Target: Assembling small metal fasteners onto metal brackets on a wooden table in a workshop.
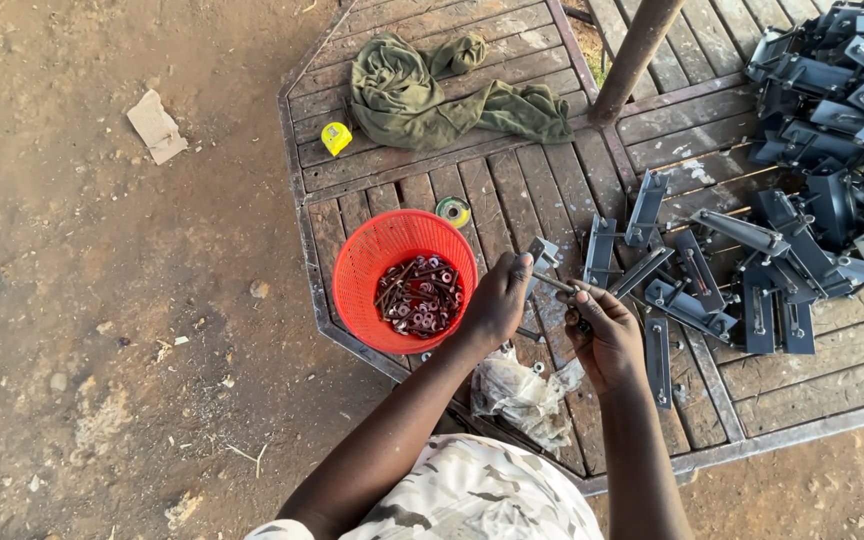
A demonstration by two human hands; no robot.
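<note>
My left hand [500, 300] grips a small grey metal bracket [542, 253] just right of a red plastic basket [367, 265] that holds several bolts and washers [419, 296]. A long bolt [557, 284] runs from the bracket to my right hand [604, 328], whose fingers pinch its other end. Both hands hover over the wooden slat table [512, 190].
Several grey metal brackets [742, 270] lie piled on the table's right side. A green cloth [432, 90], a yellow tape measure [336, 137], a tape roll [453, 211] and a rusty post [632, 55] are farther back. A crumpled plastic bag [522, 395] sits near the front edge. Bare dirt lies to the left.
</note>
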